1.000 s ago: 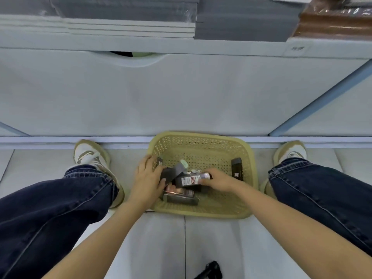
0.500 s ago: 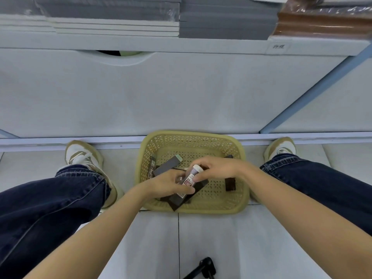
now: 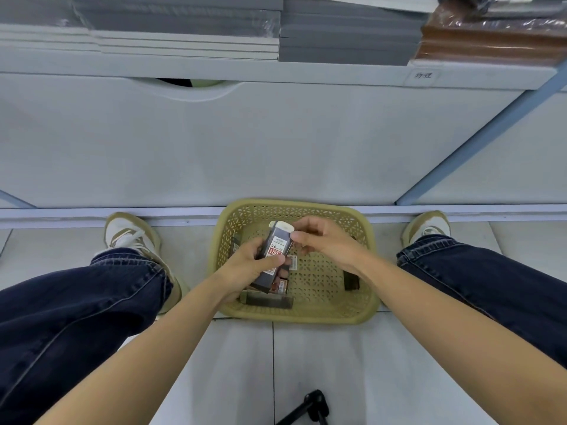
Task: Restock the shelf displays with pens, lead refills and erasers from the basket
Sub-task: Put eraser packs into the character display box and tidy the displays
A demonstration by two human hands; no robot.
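Low in the middle of the frame, a yellow basket sat on the floor between the person's shoes. Above it, the left hand gripped a dark lead refill case with a red label, its fingers curled round the lower half. The right hand pinched the case's white-capped top end between thumb and fingertips. Inside the basket, a long dark box lay along the lower wall and a small dark box lay toward the right. Stacked grey pads filled the shelf across the top.
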